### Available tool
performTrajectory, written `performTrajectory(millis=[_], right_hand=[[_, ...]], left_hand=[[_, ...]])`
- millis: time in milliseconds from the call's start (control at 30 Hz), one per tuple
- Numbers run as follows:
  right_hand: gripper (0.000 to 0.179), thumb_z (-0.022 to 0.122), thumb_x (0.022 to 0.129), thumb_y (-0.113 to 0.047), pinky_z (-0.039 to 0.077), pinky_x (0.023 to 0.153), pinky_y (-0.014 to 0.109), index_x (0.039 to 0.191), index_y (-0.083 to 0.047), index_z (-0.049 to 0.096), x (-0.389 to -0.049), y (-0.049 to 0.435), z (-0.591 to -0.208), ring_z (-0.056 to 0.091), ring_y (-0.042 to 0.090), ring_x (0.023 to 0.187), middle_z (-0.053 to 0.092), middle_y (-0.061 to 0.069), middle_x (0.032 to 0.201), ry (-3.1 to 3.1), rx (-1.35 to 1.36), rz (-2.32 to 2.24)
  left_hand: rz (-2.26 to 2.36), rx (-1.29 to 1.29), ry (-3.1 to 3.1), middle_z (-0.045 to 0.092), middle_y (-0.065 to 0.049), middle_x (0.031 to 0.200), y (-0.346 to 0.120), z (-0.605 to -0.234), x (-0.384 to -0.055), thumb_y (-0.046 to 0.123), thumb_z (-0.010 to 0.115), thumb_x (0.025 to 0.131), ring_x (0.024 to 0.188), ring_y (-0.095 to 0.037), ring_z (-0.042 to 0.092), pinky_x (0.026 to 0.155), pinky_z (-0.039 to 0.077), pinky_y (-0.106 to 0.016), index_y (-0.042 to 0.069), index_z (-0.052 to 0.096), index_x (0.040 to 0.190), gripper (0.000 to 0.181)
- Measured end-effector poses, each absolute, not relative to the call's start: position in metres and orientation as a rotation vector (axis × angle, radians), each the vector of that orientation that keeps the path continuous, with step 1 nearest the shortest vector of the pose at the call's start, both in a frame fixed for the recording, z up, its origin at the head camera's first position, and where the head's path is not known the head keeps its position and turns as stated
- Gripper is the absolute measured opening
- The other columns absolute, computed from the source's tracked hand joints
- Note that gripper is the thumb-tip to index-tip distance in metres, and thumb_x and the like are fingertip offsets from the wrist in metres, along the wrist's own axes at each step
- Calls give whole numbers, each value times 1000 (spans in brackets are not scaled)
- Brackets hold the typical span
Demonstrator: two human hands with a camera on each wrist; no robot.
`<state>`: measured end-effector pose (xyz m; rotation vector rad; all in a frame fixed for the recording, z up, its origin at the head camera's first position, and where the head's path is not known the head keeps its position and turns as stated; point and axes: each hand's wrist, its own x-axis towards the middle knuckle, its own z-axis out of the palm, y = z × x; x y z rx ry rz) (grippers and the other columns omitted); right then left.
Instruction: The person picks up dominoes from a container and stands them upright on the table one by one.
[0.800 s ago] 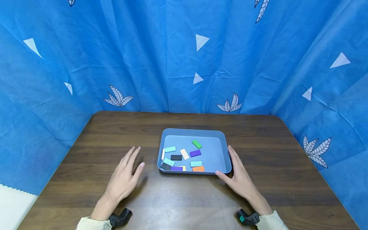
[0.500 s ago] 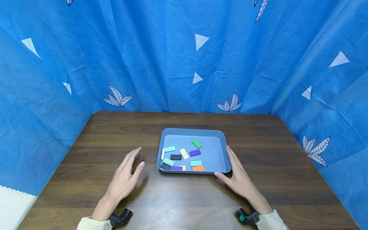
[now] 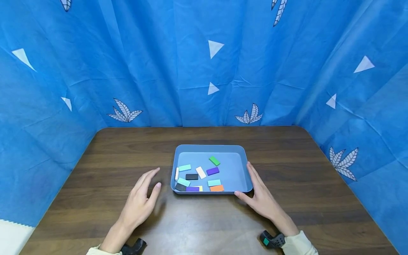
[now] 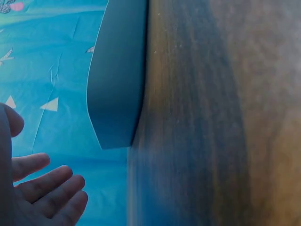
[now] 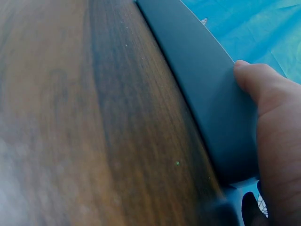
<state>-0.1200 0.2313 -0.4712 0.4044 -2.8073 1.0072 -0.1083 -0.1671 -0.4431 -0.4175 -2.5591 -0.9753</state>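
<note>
A shallow blue tray (image 3: 234, 175) lies on the wooden table. Small flat rectangular blocks are scattered in it, mostly toward its left and front: a green block (image 3: 214, 161), a white block (image 3: 200, 172), a black block (image 3: 191, 176), an orange block (image 3: 217, 188) and several others. My right hand (image 3: 266, 203) is at the tray's front right corner, its thumb touching the front wall and its straight fingers along the right side. Left of the tray, my left hand (image 3: 137, 205) is held with loosely extended fingers, apart from it. The left wrist view shows that hand (image 4: 49, 195) holding nothing.
Brown wooden table (image 3: 204, 226) surrounds the tray. A blue patterned curtain (image 3: 191, 63) encloses the far edge and both sides. Dark wrist devices, such as the right wrist camera (image 3: 272, 241), sit below the hands.
The head view has shifted slightly, so tray and table appear a little further left. My left hand has come a bit closer to the tray. The right hand keeps its place at the corner.
</note>
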Motion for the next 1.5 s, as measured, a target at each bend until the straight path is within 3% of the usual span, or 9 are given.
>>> performTrajectory(millis=[500,833,1500], right_hand=[[100,66,86,-51,29,111,55,156,-19,1,-118,231,-468,12,23,149,3,4,163,-2832,418,973],[99,65,87,-51,28,110,58,156,-20,0,-118,232,-469,9,23,149,0,1,163,-2859,412,988],[99,66,86,-50,28,112,57,156,-21,1,-117,233,-469,11,24,149,0,-1,163,-2858,391,1007]], left_hand=[[-1059,-458,-2554,58,6,129,-149,-432,-120,22,52,98,123,-14,53,100,44,-38,21,47,141,43],[-1121,-514,-2534,64,-2,118,-127,-432,-132,21,56,96,107,-15,64,92,51,-35,14,53,135,39],[-1040,-563,-2583,64,1,119,-103,-426,-144,23,57,94,103,-13,63,86,52,-36,13,58,130,37]])
